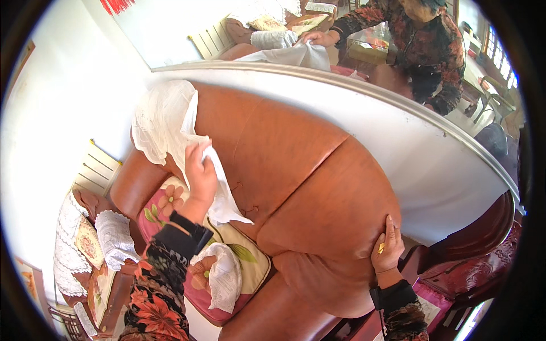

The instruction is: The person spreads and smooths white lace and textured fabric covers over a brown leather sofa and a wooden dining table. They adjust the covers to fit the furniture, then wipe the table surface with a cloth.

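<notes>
My left hand [200,174] is shut on a thin white cloth [160,121], pinched between thumb and fingers. Part of this cloth drapes over the far left end of the brown leather sofa's backrest [256,149]; a narrow tail hangs below my hand in front of the backrest. My right hand [389,249] touches the rounded right end of the backrest, one finger extended along it. Something small and yellow [381,247] shows at its fingers; whether it is worn or held is unclear. A second white lace cloth [226,279] lies crumpled on the flowered seat cushion [251,260].
Behind the sofa, a wall mirror [341,79] reflects a person and the room. A carved dark red wooden chair [473,251] stands at the right. Leftward are a radiator [97,170] and another sofa with a lace cover [68,251] and a patterned pillow [89,241].
</notes>
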